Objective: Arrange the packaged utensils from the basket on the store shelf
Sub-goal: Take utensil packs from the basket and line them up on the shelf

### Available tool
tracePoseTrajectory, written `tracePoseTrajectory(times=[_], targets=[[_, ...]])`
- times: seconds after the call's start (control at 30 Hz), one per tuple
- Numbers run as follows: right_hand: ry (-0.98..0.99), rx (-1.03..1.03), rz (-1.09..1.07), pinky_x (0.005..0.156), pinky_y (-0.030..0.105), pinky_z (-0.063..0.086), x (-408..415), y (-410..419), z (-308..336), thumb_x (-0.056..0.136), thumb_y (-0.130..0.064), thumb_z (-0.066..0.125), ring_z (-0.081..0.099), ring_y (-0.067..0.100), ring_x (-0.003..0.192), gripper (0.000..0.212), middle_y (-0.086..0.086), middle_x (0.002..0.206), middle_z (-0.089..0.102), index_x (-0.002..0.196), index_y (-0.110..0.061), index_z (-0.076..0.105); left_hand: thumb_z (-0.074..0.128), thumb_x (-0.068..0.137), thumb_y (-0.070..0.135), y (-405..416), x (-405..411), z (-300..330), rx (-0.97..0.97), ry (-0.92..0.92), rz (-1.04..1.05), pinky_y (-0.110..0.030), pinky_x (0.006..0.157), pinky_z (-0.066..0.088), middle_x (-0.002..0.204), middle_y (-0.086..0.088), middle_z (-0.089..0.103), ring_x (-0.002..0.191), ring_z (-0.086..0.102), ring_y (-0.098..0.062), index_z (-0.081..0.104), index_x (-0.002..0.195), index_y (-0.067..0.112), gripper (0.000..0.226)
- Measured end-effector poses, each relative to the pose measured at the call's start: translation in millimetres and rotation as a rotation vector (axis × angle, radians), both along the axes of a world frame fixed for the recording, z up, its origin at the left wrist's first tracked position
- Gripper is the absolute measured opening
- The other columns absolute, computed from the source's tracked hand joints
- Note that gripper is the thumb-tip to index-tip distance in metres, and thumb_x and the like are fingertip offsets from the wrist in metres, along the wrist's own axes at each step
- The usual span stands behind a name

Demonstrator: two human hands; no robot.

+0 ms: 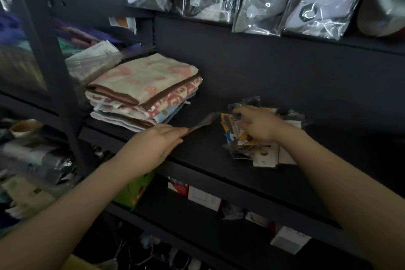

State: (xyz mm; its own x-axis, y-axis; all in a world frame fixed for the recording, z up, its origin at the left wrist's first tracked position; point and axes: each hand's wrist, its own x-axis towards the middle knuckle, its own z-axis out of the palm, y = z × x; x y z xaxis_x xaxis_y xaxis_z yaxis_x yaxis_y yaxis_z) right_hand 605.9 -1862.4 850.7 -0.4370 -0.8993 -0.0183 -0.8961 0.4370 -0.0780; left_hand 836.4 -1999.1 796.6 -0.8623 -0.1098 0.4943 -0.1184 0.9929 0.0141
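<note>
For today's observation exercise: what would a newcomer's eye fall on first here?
Two hands over a dark shelf: the right hand rests on a pile of packaged utensils, the left hand pinches one clear packet. Left of them sits a stack of folded towels.

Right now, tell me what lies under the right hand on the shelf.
Under the right hand lies a loose pile of packaged utensils in clear wrappers with yellow and white cards, resting on the dark shelf. The hand covers the pile's middle, so those packets cannot be seen.
</note>
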Motion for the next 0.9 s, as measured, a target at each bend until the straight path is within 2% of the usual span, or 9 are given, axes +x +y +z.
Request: tracePoseTrajectory(times=[0.13,0.23,0.3,0.4,0.53,0.63,0.7,0.8,0.9], targets=[[0.014,-0.035,-0.006,0.109,0.038,0.032,-2,-4,5,0.098,-0.030,0.038,0.035,0.027,0.133,0.043,0.008,0.146,0.038,0.138,-0.016,0.042,0.039,0.081,0.023,-12,-29,8,-0.119,-0.011,0.083,-0.033,0.046,0.055,0.083,-0.012,0.073,0.065,0.069,-0.027,0.066,0.105,0.005,0.040],[-0.003,-0.021,-0.125,0.108,0.042,0.035,-11,1,-1,0.094,-0.034,0.045,0.036,0.029,0.131,0.049,0.009,0.145,0.036,0.139,-0.016,0.038,0.061,0.073,0.013,-24,-54,9,-0.256,-0.043,0.134,-0.026,0.039,0.049,0.076,-0.010,0.072,0.055,0.066,-0.026,0.068,0.105,0.009,0.033],[-0.040,-0.011,-0.183,0.109,0.044,0.033,-18,6,-7,0.092,-0.037,0.047,0.033,0.030,0.133,0.054,0.009,0.147,0.034,0.142,-0.020,0.034,0.055,0.078,0.009,-27,-75,12,-0.318,-0.123,0.167,-0.026,0.047,0.048,0.092,-0.010,0.071,0.069,0.067,-0.025,0.062,0.116,0.010,0.039],[-0.072,-0.007,-0.188,0.110,0.043,0.032,-26,8,-9,0.091,-0.042,0.047,0.033,0.029,0.134,0.054,0.008,0.148,0.034,0.141,-0.024,0.036,0.038,0.096,0.022,-37,-110,9,-0.187,-0.356,0.217,-0.038,0.075,0.051,0.135,-0.013,0.047,0.108,0.055,-0.031,0.032,0.140,0.011,0.045],[-0.018,0.062,-0.197,0.115,0.046,0.022,-30,5,-10,0.092,-0.047,0.043,0.021,0.029,0.142,0.062,0.005,0.155,0.023,0.147,-0.031,0.021,0.034,0.097,0.038,-43,-133,12,-0.098,-0.496,0.285,-0.038,0.083,0.046,0.137,-0.013,0.045,0.113,0.052,-0.031,0.041,0.133,0.009,0.047],[0.059,0.045,-0.164,0.113,0.043,0.021,-30,6,-5,0.094,-0.046,0.039,0.024,0.028,0.140,0.048,0.004,0.152,0.028,0.140,-0.032,0.038,0.033,0.097,0.038,-43,-138,12,-0.067,-0.544,0.314,-0.037,0.088,0.043,0.139,-0.011,0.043,0.118,0.047,-0.030,0.044,0.131,0.009,0.046],[0.078,-0.034,-0.053,0.115,0.038,0.020,-29,5,-2,0.096,-0.043,0.037,0.023,0.024,0.142,0.047,0.002,0.154,0.028,0.140,-0.029,0.039,0.034,0.097,0.036,-41,-137,15,-0.006,-0.577,0.300,-0.039,0.097,0.041,0.142,-0.011,0.040,0.123,0.043,-0.029,0.041,0.134,0.010,0.046],[-0.023,0.112,0.148,0.119,0.035,0.002,-21,-1,-5,0.099,-0.044,0.027,0.003,0.015,0.147,0.049,-0.007,0.159,0.011,0.147,-0.032,0.025,0.039,0.097,0.030,-29,-128,20,0.130,-0.526,0.129,-0.031,0.112,0.024,0.153,-0.006,0.024,0.138,0.026,-0.023,0.028,0.143,0.013,0.051],[0.037,0.233,0.182,0.120,0.040,0.000,-21,-2,-16,0.098,-0.049,0.023,0.006,0.015,0.147,0.052,-0.007,0.159,0.011,0.148,-0.034,0.019,0.041,0.095,0.036,-11,-114,22,0.196,-0.533,-0.063,-0.019,0.110,0.014,0.156,0.000,0.017,0.141,0.019,-0.015,0.023,0.145,0.018,0.055]])
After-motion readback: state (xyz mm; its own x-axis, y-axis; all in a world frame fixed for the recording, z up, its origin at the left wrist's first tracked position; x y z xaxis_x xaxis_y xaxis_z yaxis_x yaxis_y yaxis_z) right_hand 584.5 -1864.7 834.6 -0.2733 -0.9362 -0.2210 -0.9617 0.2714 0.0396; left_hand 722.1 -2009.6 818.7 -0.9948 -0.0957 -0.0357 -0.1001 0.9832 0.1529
